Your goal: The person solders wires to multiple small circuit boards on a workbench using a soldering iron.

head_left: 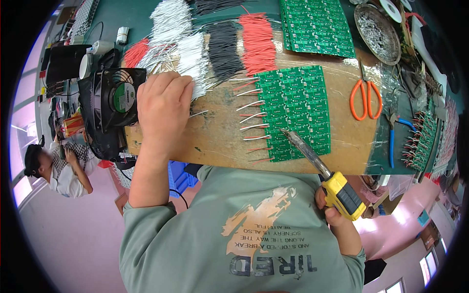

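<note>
Grasping a yellow and black soldering iron (340, 191), the right grip (333, 211) is closed around the handle, in front of the person's green shirt (195, 229) and just off the near edge of the surface (349, 141). The iron slants away to the left, its metal tip over the lower left part of a green circuit board (298, 105); I cannot tell whether the tip touches it. The board lies flat near the middle of the surface, with white and red wires (251, 115) sticking out along its left edge.

To the left, the left grip (163, 107) is bent, knuckles up, at the near end of a pile of white wires (192, 53). Its fingertips are hidden, so I cannot tell whether it pinches anything. Just beside it on the left stands a black fan (124, 97) with a green label.

On the right lie blue-handled pliers (391, 146), a row of wired boards (420, 136) and, between pliers and circuit board but farther away, orange-handled scissors (359, 100). Beyond the circuit board are piles of black wires (223, 52) and red wires (258, 44), a stack of green boards (317, 27), and a round dish (388, 56) holding silvery scraps.
</note>
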{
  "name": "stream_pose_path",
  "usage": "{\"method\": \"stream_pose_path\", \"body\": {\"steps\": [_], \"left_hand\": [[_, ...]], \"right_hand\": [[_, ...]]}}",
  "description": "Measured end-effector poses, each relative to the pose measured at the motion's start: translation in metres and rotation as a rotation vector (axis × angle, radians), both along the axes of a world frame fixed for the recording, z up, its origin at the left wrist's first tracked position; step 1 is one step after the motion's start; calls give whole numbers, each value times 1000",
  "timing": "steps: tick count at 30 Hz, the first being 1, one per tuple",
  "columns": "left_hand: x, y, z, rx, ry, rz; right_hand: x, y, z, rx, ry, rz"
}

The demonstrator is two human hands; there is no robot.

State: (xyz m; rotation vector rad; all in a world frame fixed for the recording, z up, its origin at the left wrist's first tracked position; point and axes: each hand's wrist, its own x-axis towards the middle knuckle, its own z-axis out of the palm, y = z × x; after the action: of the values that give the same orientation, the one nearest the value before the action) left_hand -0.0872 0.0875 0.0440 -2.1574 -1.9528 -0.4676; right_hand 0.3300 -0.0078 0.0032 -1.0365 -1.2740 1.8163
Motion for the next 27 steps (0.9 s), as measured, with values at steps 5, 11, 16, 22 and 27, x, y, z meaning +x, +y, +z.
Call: {"method": "stream_pose_path", "body": {"steps": [5,11,16,22,27], "left_hand": [[1,-2,2,2,-29,-11],[2,-6,2,21,-60,-37],[4,-8,5,-25,-54,-21],[13,-15,11,-16,-75,-29],[41,-34,19,-72,-251,-259]], "right_hand": [[0,1,1,15,-5,20],[0,-1,0,30,-14,27],[0,-2,0,21,-19,22],[0,-3,1,19,-22,30],[2,-4,2,30,-22,25]]}}
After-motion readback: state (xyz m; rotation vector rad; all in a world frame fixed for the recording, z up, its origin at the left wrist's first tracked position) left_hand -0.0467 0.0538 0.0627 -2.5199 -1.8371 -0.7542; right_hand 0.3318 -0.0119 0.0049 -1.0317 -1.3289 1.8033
